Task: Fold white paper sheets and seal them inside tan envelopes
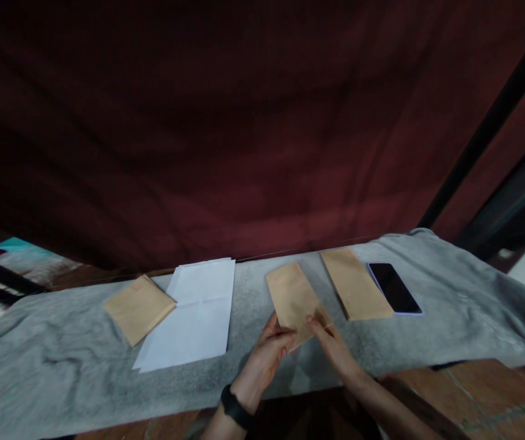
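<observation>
Both hands on one brown envelope, held near the middle of the tabletop, slightly right of centre; I cannot tell from my head feed whether its far end touches the grey cloth beneath. Left hand: fingers closed on the near left edge, thumb on top. Right hand: thumb on the upper face by the near right corner, fingers gripping that same end. The far end is unsupported by either hand. To the left, a smaller set of folded brown paper overlaps the edge of the white sheets; to the right lies a brown envelope stack, with a phone just beside it. Risks as I judge them: both grips sit close together at the near end, so uneven pulling there could crease or tear the thin paper. Pressing hard with the right thumb might buckle the corner. A loose left pinch could let the envelope swing or slip, since nothing braces its far end. The cloth has folds at both sides; a forearm dragging on it may shift the sheets, which lie loosely staggered. A wide rightward sweep might knock the stack into the phone. Contents, if any: not visible.
</observation>
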Action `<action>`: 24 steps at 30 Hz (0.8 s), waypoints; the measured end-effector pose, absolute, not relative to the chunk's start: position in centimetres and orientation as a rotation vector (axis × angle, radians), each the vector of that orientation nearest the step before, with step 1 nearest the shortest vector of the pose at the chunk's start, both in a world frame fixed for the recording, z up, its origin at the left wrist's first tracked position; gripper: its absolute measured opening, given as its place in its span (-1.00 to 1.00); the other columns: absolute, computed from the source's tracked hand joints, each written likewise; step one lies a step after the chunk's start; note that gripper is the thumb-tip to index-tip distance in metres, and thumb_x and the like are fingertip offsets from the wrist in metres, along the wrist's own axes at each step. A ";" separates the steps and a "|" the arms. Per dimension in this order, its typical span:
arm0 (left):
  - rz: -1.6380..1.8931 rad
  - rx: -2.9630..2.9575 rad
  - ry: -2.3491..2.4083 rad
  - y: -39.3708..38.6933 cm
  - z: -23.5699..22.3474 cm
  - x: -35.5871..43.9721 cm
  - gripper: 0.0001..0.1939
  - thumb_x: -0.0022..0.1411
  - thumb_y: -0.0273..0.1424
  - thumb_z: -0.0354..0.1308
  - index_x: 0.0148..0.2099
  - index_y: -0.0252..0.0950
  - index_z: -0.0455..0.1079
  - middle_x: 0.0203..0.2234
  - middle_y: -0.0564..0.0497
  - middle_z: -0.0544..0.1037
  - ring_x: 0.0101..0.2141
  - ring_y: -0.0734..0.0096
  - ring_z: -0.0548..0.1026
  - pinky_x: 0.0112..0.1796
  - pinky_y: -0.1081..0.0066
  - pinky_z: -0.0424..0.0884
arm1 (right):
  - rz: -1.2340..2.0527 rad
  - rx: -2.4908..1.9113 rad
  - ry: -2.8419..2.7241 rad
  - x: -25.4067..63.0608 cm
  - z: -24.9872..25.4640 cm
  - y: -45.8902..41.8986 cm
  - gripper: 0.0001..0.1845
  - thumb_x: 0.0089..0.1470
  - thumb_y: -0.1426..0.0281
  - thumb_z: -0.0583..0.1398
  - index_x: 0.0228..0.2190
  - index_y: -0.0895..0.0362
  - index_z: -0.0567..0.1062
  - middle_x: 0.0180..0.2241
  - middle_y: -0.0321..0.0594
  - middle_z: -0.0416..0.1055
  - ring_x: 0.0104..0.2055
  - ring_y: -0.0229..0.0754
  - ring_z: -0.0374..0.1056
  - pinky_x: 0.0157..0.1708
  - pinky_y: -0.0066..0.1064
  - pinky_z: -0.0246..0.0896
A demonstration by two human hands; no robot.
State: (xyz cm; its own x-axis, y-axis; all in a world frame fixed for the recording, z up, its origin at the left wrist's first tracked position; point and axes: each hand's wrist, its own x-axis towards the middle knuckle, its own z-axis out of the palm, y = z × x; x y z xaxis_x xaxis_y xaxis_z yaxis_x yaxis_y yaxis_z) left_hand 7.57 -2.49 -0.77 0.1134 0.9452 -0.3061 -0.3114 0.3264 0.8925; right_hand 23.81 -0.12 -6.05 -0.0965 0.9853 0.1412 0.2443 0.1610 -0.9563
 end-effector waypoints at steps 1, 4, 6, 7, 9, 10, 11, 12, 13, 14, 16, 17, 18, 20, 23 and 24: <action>1.045 0.831 1.103 -2.4 -1.1 7.2 -0.24 0.03 -0.38 0.29 0.30 -0.24 0.25 -0.14 -0.09 0.63 -0.18 0.19 0.59 -0.14 0.24 0.52 | 0.943 -1.307 -1.509 24.4 -6.2 0.2 -0.37 0.36 0.09 -0.02 0.34 0.07 0.14 0.24 0.01 0.32 0.26 0.04 0.28 0.13 0.00 0.36; 1.034 1.111 1.282 -2.2 -2.4 6.4 -0.15 0.09 -0.43 0.13 0.43 -0.21 0.01 0.01 -0.09 0.58 -0.06 0.15 0.56 -0.03 0.15 0.50 | 0.659 -1.358 -1.707 26.1 -6.0 0.8 -0.42 0.35 0.15 0.00 0.31 0.05 0.21 0.34 -0.05 0.15 0.35 0.02 0.13 0.24 0.02 0.21; 1.013 1.333 1.490 -2.5 -3.5 6.3 -0.13 0.11 -0.46 0.07 0.46 -0.24 -0.08 0.17 -0.14 0.47 0.09 0.13 0.47 0.07 0.13 0.43 | 0.514 -1.273 -1.990 26.5 -5.7 0.4 -0.45 0.36 0.23 -0.02 0.31 0.04 0.21 0.37 -0.12 0.11 0.38 -0.04 0.06 0.31 -0.01 0.11; 0.976 1.447 1.606 -2.7 -4.0 6.3 -0.14 0.13 -0.48 0.05 0.46 -0.27 -0.08 0.21 -0.16 0.42 0.14 0.12 0.43 0.10 0.13 0.40 | 0.450 -1.215 -2.136 26.5 -5.6 0.0 -0.45 0.37 0.25 -0.01 0.33 0.03 0.18 0.37 -0.14 0.10 0.39 -0.07 0.05 0.32 -0.03 0.09; 0.832 1.679 1.790 -3.3 -4.5 6.4 -0.23 0.18 -0.49 0.02 0.44 -0.33 0.02 0.23 -0.21 0.39 0.18 0.08 0.39 0.13 0.13 0.37 | 0.316 -1.104 -2.373 26.1 -5.5 -1.0 -0.42 0.37 0.27 0.02 0.35 0.04 0.11 0.37 -0.14 0.09 0.39 -0.07 0.05 0.34 -0.04 0.05; 0.744 1.788 1.857 -3.6 -4.6 6.5 -0.30 0.21 -0.48 0.01 0.41 -0.33 0.10 0.20 -0.23 0.41 0.17 0.06 0.39 0.12 0.11 0.37 | 0.248 -1.065 -2.447 25.9 -5.6 -1.5 -0.40 0.36 0.28 0.05 0.36 0.04 0.11 0.37 -0.13 0.09 0.39 -0.07 0.05 0.34 -0.04 0.04; 0.666 1.889 1.917 -3.8 -4.5 6.6 -0.37 0.26 -0.46 -0.01 0.38 -0.31 0.17 0.18 -0.23 0.44 0.16 0.03 0.40 0.11 0.09 0.37 | 0.187 -1.042 -2.492 25.6 -5.6 -1.9 -0.40 0.35 0.28 0.07 0.35 0.05 0.12 0.37 -0.11 0.09 0.38 -0.06 0.06 0.35 -0.04 0.02; 0.611 1.980 1.974 -4.0 -4.4 6.7 -0.43 0.30 -0.43 -0.03 0.35 -0.28 0.23 0.17 -0.22 0.44 0.16 0.01 0.39 0.12 0.05 0.36 | 0.140 -1.037 -2.510 25.4 -5.7 -2.2 -0.40 0.35 0.28 0.08 0.34 0.06 0.14 0.37 -0.10 0.09 0.38 -0.06 0.07 0.35 -0.04 0.00; 0.580 2.065 2.019 -4.0 -4.2 6.8 -0.47 0.35 -0.40 -0.05 0.33 -0.25 0.26 0.19 -0.21 0.42 0.19 -0.01 0.36 0.15 0.00 0.31 | 0.106 -1.045 -2.511 25.3 -5.8 -2.4 -0.40 0.34 0.27 0.09 0.34 0.08 0.16 0.36 -0.09 0.10 0.37 -0.06 0.08 0.35 -0.05 -0.01; 0.567 2.143 2.040 -3.8 -4.0 6.8 -0.49 0.39 -0.37 -0.08 0.34 -0.23 0.25 0.24 -0.19 0.37 0.24 -0.02 0.29 0.19 -0.04 0.25 | 0.085 -1.056 -2.504 25.2 -5.9 -2.5 -0.41 0.34 0.25 0.09 0.33 0.10 0.18 0.36 -0.07 0.11 0.37 -0.06 0.09 0.35 -0.06 -0.01; 0.540 2.284 1.975 -3.3 -3.9 7.0 -0.49 0.44 -0.35 -0.15 0.38 -0.22 0.19 0.35 -0.14 0.22 0.34 0.05 0.14 0.27 -0.05 0.13 | 0.072 -1.066 -2.494 25.1 -6.0 -2.6 -0.40 0.34 0.20 0.11 0.30 0.14 0.22 0.34 -0.05 0.15 0.37 -0.05 0.10 0.36 -0.07 -0.01; 0.504 2.339 1.904 -2.9 -4.0 7.0 -0.48 0.46 -0.34 -0.18 0.40 -0.22 0.15 0.38 -0.11 0.17 0.36 0.11 0.08 0.29 -0.03 0.09 | 0.074 -1.067 -2.491 25.1 -6.1 -2.5 -0.40 0.33 0.18 0.12 0.29 0.16 0.25 0.32 -0.04 0.19 0.36 -0.05 0.10 0.35 -0.06 -0.01; 0.455 2.376 1.833 -2.4 -4.1 7.0 -0.48 0.47 -0.33 -0.20 0.41 -0.22 0.11 0.39 -0.10 0.14 0.37 0.16 0.06 0.30 -0.01 0.08 | 0.079 -1.066 -2.490 25.1 -6.2 -2.5 -0.40 0.32 0.16 0.13 0.27 0.17 0.28 0.30 -0.02 0.22 0.36 -0.04 0.11 0.35 -0.06 0.00; 0.365 2.406 1.752 -1.4 -4.4 7.1 -0.47 0.49 -0.28 -0.24 0.43 -0.23 0.08 0.39 -0.10 0.14 0.38 0.21 0.06 0.31 0.01 0.07 | 0.093 -1.064 -2.489 25.1 -6.2 -2.4 -0.40 0.29 0.16 0.15 0.24 0.18 0.32 0.27 -0.02 0.29 0.35 -0.02 0.13 0.35 -0.06 0.01; 0.319 2.427 1.734 0.9 -4.5 7.6 -0.45 0.50 -0.27 -0.27 0.43 -0.26 0.06 0.40 -0.12 0.11 0.39 0.21 0.02 0.33 0.01 0.02 | 0.114 -1.061 -2.500 25.2 -6.2 -2.4 -0.39 0.28 0.13 0.17 0.23 0.18 0.34 0.25 0.00 0.31 0.35 -0.01 0.13 0.35 -0.05 0.00; 0.320 2.440 1.717 2.0 -4.3 7.8 -0.45 0.49 -0.28 -0.26 0.43 -0.27 0.06 0.40 -0.12 0.10 0.39 0.22 0.00 0.33 0.02 0.00 | 0.124 -1.060 -2.508 25.3 -6.0 -2.3 -0.38 0.28 0.11 0.16 0.24 0.18 0.34 0.25 0.00 0.31 0.35 0.00 0.13 0.35 -0.05 0.00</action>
State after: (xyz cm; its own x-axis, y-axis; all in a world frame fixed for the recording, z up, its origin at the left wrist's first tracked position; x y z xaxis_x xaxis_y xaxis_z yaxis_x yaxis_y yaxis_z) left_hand 7.82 1.96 -4.32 0.3257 0.9409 0.0923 0.9111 -0.3385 0.2352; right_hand 25.28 -2.32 -6.04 -0.6251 0.7037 0.3377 0.6671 0.7063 -0.2370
